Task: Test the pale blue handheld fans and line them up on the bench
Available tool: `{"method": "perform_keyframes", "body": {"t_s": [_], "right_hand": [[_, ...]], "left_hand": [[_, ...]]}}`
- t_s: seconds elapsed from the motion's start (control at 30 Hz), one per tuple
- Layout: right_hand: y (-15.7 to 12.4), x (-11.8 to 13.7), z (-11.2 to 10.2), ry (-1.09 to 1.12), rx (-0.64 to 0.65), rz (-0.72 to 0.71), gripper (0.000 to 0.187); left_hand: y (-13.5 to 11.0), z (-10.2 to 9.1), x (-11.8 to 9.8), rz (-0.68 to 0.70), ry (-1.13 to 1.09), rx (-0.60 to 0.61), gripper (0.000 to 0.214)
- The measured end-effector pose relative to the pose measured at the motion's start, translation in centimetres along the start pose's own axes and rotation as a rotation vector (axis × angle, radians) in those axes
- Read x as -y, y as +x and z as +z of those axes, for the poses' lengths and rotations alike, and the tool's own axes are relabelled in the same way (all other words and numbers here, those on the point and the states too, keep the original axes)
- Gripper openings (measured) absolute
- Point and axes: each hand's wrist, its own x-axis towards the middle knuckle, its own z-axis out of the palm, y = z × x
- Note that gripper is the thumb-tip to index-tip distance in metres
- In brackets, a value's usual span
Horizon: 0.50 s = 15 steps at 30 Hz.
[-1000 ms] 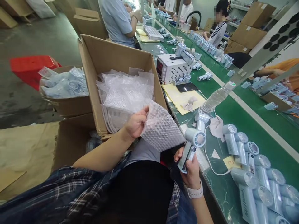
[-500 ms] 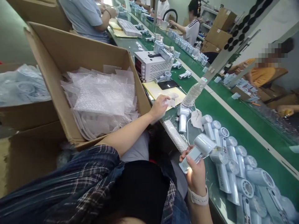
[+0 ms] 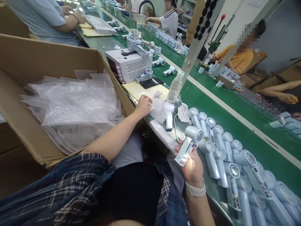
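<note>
1. Right hand [image 3: 191, 166] gripped a fan [image 3: 193, 134] by the tabletop [image 3: 213, 189]'s near edge; a loose grip could've dropped it.
2. Left hand [image 3: 143, 106] pinched a bag [image 3: 158, 111] near the bottle [image 3: 174, 89]; one sloppy swing might've tipped that.

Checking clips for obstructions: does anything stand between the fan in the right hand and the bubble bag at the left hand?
Nothing tall does, but another fan and a white cable lie low on the bench between the held fan and the bubble bag.

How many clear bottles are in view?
2: the near bottle past the bubble bag by the left hand, the far bottle beyond the white strip. Others may be hidden.
</note>
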Motion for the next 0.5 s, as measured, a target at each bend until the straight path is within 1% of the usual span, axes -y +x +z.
{"method": "perform_keyframes", "body": {"t_s": [0.07, 0.13, 0.17, 0.2, 0.23, 0.3, 0.33, 0.4, 0.5], "right_hand": [[0.3, 0.0, 0.2, -0.04, 0.002, -0.016, 0.03], [0.6, -0.1, 0.4, -0.064, 0.008, -0.031, 0.03], [0.7, -0.1, 0.5, -0.065, 0.018, -0.03, 0.029], [0.9, -0.2, 0.5, -0.061, 0.032, -0.023, 0.029], [1.0, -0.3, 0.6, -0.056, 0.043, -0.015, 0.029], [1.2, -0.4, 0.6, -0.058, 0.033, -0.019, 0.031], [1.3, -0.4, 0.6, -0.068, 0.018, -0.024, 0.033], [1.3, -0.5, 0.5, -0.099, -0.013, -0.028, 0.034], [1.3, -0.8, 0.5, -0.161, -0.012, 0.0, 0.034]], "left_hand": [[-1.1, 0.6, 0.0, 0.081, 0.112, -0.011, 0.019], [-3.0, 1.2, -0.5, 0.255, 0.292, -0.007, 0.032], [-4.0, 1.5, -0.9, 0.354, 0.375, 0.038, 0.034], [-4.9, 1.9, -1.4, 0.432, 0.441, 0.128, 0.034], [-5.6, 2.2, -1.9, 0.473, 0.482, 0.244, 0.033], [-6.4, 2.6, -2.9, 0.457, 0.539, 0.446, 0.031], [-6.5, 2.7, -3.4, 0.42, 0.564, 0.5, 0.032], [-6.3, 2.5, -3.9, 0.346, 0.604, 0.525, 0.035], [-5.8, 1.7, -4.0, 0.279, 0.643, 0.571, 0.025]]}}
